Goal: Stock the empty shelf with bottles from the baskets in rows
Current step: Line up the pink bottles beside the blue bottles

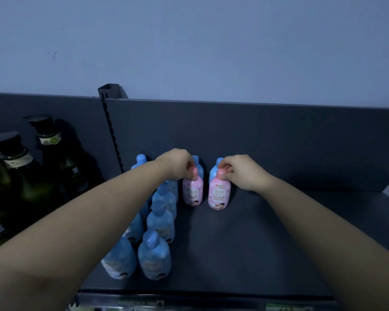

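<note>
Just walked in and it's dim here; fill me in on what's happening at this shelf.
A person is stocking the shelf. The left hand pinches the cap of one pink bottle, the right hand the cap of the other pink bottle; both stand upright side by side. Two rows of blue bottles stand to their left, with dark bottles in the next bay.

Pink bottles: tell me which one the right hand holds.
The rightmost pink bottle: the right hand pinches its cap. The other pink bottle, just left of it, is held by the left hand.
</note>
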